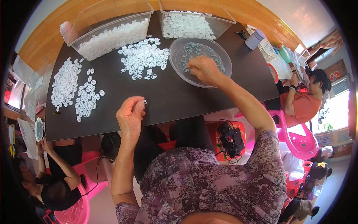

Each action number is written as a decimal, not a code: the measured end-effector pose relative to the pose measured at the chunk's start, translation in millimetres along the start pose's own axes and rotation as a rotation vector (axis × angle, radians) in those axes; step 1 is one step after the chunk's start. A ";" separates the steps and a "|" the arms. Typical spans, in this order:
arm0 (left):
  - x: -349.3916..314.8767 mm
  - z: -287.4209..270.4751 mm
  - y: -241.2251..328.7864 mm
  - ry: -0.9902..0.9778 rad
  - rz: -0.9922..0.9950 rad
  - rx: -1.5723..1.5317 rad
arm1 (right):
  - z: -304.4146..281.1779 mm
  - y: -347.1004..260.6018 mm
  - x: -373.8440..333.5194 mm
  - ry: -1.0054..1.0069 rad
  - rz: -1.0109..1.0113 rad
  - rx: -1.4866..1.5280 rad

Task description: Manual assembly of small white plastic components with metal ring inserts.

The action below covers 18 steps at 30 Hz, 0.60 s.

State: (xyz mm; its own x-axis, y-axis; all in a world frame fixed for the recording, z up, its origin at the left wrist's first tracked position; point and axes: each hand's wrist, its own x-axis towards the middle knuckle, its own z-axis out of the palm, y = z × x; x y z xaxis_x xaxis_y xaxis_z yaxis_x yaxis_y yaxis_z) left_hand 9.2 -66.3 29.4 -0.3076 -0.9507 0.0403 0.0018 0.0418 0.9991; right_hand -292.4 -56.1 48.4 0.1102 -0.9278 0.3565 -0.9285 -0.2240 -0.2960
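Observation:
Above the table's near edge, my left hand (129, 115) pinches a small white plastic piece (145, 102) between thumb and fingertips. My right hand (203, 69) reaches into a round clear plastic tray (175, 72) at the right. Small grey metal pins or screws (194, 47) lie scattered in that tray. The right fingers are drawn together over them, and whatever they may hold is hidden. Left of the tray is a loose heap of white two-holed pieces (143, 58). Two piles of white oval pieces, a large one (66, 84) and a smaller one (86, 98), lie farther left.
Two clear bins, one at back left (115, 35) and one at back centre (188, 25), hold many white pieces. A lilac-grey cup or bottle (254, 39) stands at the back right of the dark table (171, 102). Other people sit to both sides on pink chairs (298, 138).

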 end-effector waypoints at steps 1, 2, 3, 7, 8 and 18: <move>-0.5 -1.3 -2.8 -0.015 0.005 0.000 | 1.2 0.1 -0.6 0.000 0.000 -0.002; -1.2 -1.2 -4.0 -0.015 0.006 -0.001 | 4.3 1.1 -1.4 -0.018 -0.021 -0.019; -1.8 -1.1 -4.9 -0.017 0.014 -0.016 | 6.9 2.3 -2.5 -0.035 -0.041 -0.035; -4.4 -1.8 -5.4 -0.010 0.000 -0.081 | 9.1 7.7 -5.8 -0.047 -0.058 -0.134; -4.7 -2.0 -5.9 -0.009 0.000 -0.082 | 7.7 8.6 -6.8 -0.002 -0.056 -0.153; -5.1 -1.9 -9.5 -0.019 0.009 -0.135 | -1.5 8.3 -13.7 0.021 -0.054 -0.088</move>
State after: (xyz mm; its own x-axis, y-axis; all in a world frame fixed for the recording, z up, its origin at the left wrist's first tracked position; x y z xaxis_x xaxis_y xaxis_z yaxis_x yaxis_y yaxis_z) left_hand 12.6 -62.4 19.7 -0.3246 -0.9445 0.0500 0.1325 0.0069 0.9912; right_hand -302.1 -44.8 42.4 0.1541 -0.9087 0.3880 -0.9492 -0.2452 -0.1971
